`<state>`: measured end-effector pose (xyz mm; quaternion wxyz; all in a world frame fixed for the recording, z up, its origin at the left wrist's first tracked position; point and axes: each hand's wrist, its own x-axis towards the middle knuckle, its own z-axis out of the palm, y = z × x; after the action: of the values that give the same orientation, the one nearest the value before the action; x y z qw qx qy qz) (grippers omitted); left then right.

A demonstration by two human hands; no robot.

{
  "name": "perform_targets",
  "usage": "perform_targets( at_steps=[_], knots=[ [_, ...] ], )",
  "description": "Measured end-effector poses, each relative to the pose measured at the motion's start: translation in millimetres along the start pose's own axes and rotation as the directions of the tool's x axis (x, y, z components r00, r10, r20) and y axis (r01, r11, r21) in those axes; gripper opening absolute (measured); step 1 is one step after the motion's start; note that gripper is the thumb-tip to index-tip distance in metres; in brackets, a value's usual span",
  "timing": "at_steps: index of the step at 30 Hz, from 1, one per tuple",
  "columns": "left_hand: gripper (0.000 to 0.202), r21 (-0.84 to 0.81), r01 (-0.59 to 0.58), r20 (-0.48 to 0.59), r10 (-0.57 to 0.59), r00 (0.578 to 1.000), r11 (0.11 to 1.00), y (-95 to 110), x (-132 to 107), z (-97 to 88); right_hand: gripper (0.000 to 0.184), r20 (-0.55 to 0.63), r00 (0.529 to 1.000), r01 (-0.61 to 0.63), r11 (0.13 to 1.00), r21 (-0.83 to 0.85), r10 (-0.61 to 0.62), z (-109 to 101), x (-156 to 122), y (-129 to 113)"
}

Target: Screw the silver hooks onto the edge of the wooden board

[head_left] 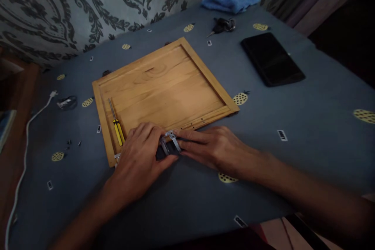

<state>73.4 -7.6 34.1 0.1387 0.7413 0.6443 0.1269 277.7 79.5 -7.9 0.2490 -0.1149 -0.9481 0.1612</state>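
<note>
I find the hinge [170, 135] at the near edge of the wooden panel [166, 82], between my two hands. My left hand [143, 150] is closed about its left side, fingers curled over the near rail and thumb reaching along the front, so that the hinge is pinched. My right hand [215, 144] meets it from the right, fingers straight and close together, tips touching the metal; its thumb is hidden, and I cannot tell whether it pinches.

The panel lies flat on the table [263, 164], recessed side up. Small dark holes show in its near rail, right of the hinge. A second metal fitting [117, 157] sits at the near left corner, partly covered by my left hand. A yellow and black screwdriver [116, 127] lies inside the frame along the left side, shaft pointing away from me, handle just beside my left hand.

Left of the panel I note a few small screws [69, 141], loose on the table. Farther left runs a white cable [27, 133], its plug near a small coiled item [67, 102] that I cannot identify. Right of the panel lies a dark tablet [274, 60], screen up. Beyond are keys [222, 26] and a crumpled blue cloth [231, 1] near the far edge.
</note>
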Motion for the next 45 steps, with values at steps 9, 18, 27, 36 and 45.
perform_targets(
  at_steps=[9, 18, 27, 36, 45],
  knots=[
    [0.038, -0.002, -0.019, -0.062, 0.019, 0.998, 1.000, 4.0, 3.4, 4.7, 0.026, 0.060, 0.998, 0.013, 0.998, -0.056, -0.010, -6.9, 1.9, -2.1],
    [0.028, -0.021, -0.028, -0.068, 0.027, 0.997, 0.999, 5.0, 7.8, 7.2, 0.020, 0.132, 0.991, 0.019, 0.994, -0.109, -0.005, -6.5, 0.4, -2.0],
    [0.026, -0.041, -0.020, -0.020, 0.019, 1.000, 0.999, 2.3, 7.9, 5.1, 0.019, 0.167, 0.986, -0.002, 0.998, -0.068, 0.013, -7.0, -2.1, -0.9],
    [0.030, -0.042, -0.012, -0.018, 0.011, 1.000, 0.999, 2.8, 7.0, 4.9, 0.022, 0.085, 0.996, -0.033, 0.998, -0.047, 0.037, -4.6, -4.2, -0.6],
    [0.031, -0.041, -0.023, -0.020, 0.023, 1.000, 0.999, 2.8, 7.1, 4.3, 0.026, 0.106, 0.994, -0.028, 0.998, -0.049, 0.033, -6.1, -5.8, -0.2]
  ],
)
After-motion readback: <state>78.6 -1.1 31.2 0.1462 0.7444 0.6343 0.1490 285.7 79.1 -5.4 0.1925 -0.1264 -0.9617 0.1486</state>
